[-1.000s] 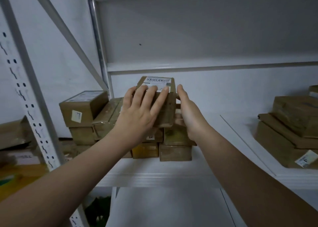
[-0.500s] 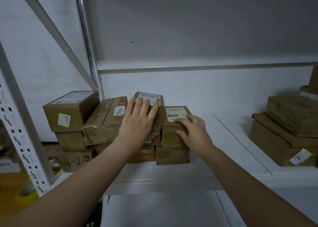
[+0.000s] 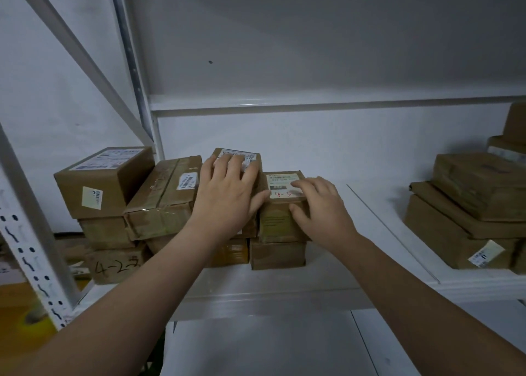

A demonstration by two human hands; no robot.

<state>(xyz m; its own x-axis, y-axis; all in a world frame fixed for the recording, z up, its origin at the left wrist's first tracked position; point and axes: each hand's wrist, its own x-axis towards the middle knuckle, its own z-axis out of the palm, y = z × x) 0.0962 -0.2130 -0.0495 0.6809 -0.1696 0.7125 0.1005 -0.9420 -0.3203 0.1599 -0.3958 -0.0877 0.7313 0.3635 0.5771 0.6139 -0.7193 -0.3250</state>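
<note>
Head view — left hand (image 3: 227,196) flat on labelled parcel (image 3: 248,157), right hand (image 3: 321,207) gripping small box (image 3: 280,224)

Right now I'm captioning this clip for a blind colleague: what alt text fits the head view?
A person's left hand lies flat on a labelled box while the right hand grips the shorter box beside it, in a cluster of parcels on a white shelf. More parcels sit at right.

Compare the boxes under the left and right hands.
The left box tops out higher than the right box. The left hand lies flat on the left box; the right hand grips the right box's front edge. Both are brown cardboard with white labels.
</note>
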